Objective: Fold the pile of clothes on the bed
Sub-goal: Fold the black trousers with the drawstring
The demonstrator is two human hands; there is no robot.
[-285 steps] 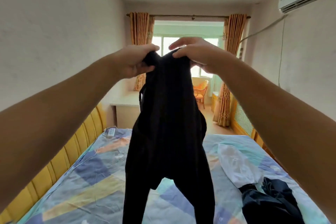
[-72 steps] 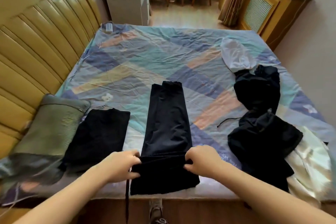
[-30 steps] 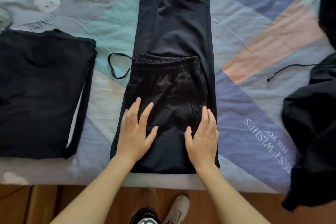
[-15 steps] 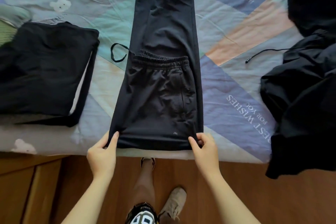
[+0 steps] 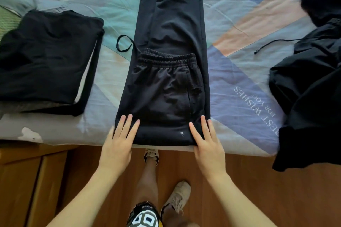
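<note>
Two hands lie flat at the near edge of the bed point(image 5: 60, 132). My left hand point(image 5: 118, 145) rests with straight fingers on the near-left corner of the black trousers point(image 5: 166, 83); my right hand point(image 5: 207, 143) rests the same way on the near-right corner. Neither grip is closed: the fingers are extended and spread, pressing down on the fabric and curling round nothing.

The trousers lie lengthwise in the middle of the bed, legs running away from me. The waist end has been folded over onto the legs, so the elastic waistband point(image 5: 166, 59) sits across the garment about halfway up. A drawstring loop point(image 5: 124, 43) sticks out from the left side of the waistband onto the bedsheet. The near fold lines up with the mattress edge.

To the left, apart from the trousers, a folded black garment point(image 5: 46, 59) lies flat on the sheet. To the right, also apart, an unfolded heap of black clothes point(image 5: 310, 86) hangs partly over the bed edge, with a thin cord point(image 5: 273, 42) trailing from it toward the middle of the bed. The sheet is a patchwork of blue, teal and peach panels bearing printed lettering point(image 5: 256, 108).

Below the bed edge the wooden floor point(image 5: 276, 190) shows, with my legs and a beige shoe point(image 5: 178, 197) on it.
</note>
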